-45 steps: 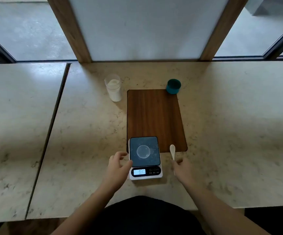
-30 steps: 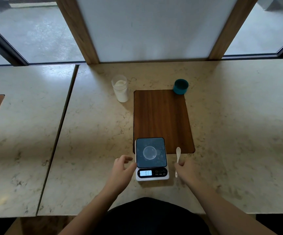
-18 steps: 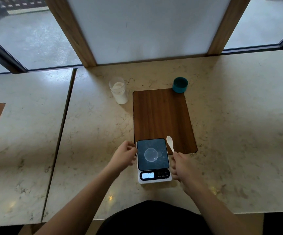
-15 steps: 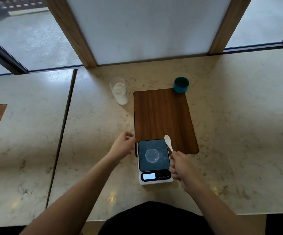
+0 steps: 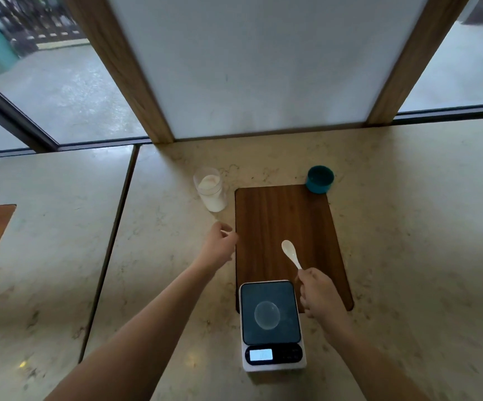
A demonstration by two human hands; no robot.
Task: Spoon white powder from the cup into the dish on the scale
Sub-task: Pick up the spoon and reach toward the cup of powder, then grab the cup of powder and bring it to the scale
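Observation:
A clear cup (image 5: 210, 192) of white powder stands at the back, left of the wooden board (image 5: 283, 215). A small clear round dish (image 5: 267, 315) sits on the dark platform of the white scale (image 5: 272, 325) near the front edge. My right hand (image 5: 318, 293) grips the handle of a white spoon (image 5: 290, 252), whose empty bowl hangs above the board and points toward the cup. My left hand (image 5: 219, 246) reaches forward with loosely curled fingers, holding nothing, a short way in front of the cup and apart from it.
A teal cup (image 5: 320, 179) stands at the board's far right corner. The stone counter (image 5: 408, 256) runs wide on both sides, with a dark seam (image 5: 110, 250) on the left. A wall panel and window frames rise behind it.
My left hand left the scale's side and moved forward toward the powder cup. My right hand lifted the spoon off the counter and carried it forward over the board.

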